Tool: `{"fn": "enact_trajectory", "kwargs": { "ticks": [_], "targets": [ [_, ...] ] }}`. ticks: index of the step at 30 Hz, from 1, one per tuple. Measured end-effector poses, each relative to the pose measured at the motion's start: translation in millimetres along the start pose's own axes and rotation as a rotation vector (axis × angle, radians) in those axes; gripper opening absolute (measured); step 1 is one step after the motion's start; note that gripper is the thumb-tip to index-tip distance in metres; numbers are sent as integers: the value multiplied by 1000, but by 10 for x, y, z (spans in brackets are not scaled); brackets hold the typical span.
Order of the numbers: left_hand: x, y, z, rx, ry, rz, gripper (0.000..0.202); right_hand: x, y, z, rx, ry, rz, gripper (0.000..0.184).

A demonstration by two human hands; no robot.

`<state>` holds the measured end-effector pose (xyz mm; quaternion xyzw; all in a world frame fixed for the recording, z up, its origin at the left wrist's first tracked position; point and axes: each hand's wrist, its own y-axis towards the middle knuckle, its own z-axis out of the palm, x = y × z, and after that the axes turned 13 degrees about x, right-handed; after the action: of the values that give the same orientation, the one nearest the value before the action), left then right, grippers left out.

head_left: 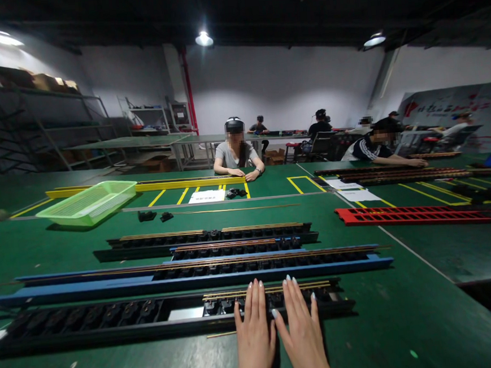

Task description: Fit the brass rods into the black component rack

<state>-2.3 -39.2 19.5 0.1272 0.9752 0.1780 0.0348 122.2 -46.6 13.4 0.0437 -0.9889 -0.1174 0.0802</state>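
My left hand lies flat with its fingers stretched across the nearest black channel. Beside it my right hand rests in the same way, fingers straight, over the right part of that channel. Black socket-like modules sit in a row inside the channel, with a gap left of the hands. Thin brass strips run along the top of the modules under my fingertips. The end of another brass strip shows on the table, left of my left wrist. My hands cover some of the modules.
Beyond lie a blue channel with modules and strips, and another black channel. A green basket stands at the far left. A red slotted rail lies right. A co-worker sits opposite at a yellow rail.
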Motion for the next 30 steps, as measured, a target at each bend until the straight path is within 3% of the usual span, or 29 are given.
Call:
{"fn": "enact_trajectory", "kwargs": {
  "ticks": [9, 30],
  "targets": [
    [7, -22, 26, -1, 29, 3, 67, 48, 19, 0, 3, -24, -106, 66],
    [19, 9, 108, -96, 68, 28, 60, 145, 39, -17, 57, -11, -123, 65]
  ]
}}
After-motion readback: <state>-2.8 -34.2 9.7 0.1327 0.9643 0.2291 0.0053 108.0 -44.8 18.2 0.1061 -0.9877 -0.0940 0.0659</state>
